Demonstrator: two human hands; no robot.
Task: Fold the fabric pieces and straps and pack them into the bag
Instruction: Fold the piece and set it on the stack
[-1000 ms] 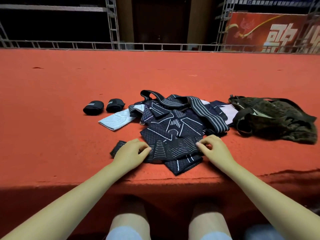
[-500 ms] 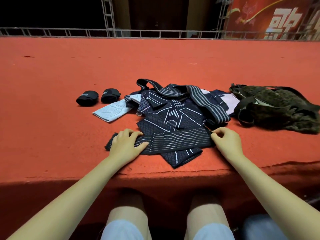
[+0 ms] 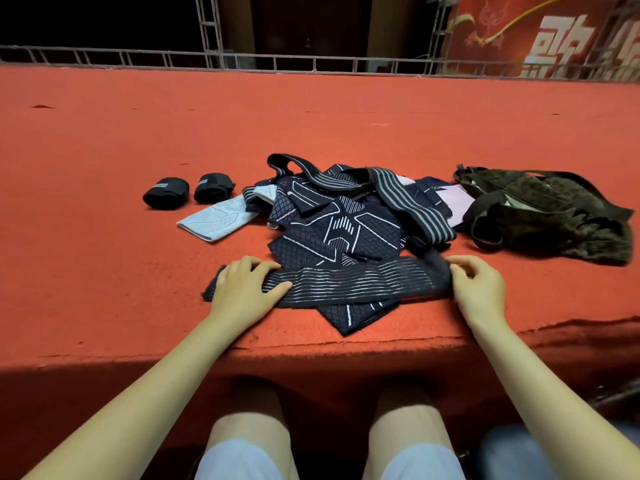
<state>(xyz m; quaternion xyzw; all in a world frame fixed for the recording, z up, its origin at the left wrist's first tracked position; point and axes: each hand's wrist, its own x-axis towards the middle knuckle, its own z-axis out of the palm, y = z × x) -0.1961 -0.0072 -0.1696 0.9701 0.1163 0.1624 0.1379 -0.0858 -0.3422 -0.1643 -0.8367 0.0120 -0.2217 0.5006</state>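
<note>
From the head view, we're looking down at a red carpeted counter (image 3: 104, 209), and a dark striped strap (image 3: 346, 282) lies stretched flat across its near edge, right in front of the person. The left hand (image 3: 242, 289) presses down on the strap's left end, fingers spread and fairly straight, thumb lying along the band, so that grip is wide and flat, not closed around anything. Over on the other side, the right hand (image 3: 479, 289) has its fingers curled at the strap's right end, where the fabric bunches up dark; the grip is narrow and seems to pinch that end, though the fingertips are partly hidden. Just behind the strap sits a heap of dark patterned fabric pieces (image 3: 332, 223) with white line markings, one corner poking out under the strap toward the counter's edge. A second long striped strap (image 3: 408, 199) drapes over the top of that heap. To the left of it, a pale blue fabric piece (image 3: 214, 220) lies flat, and beyond that two small black rolled wraps (image 3: 188, 190) sit side by side. The bag (image 3: 550, 216), dark olive and slumped with its handles loose, rests to the right of the heap, just beside it, mouth facing the pile.
</note>
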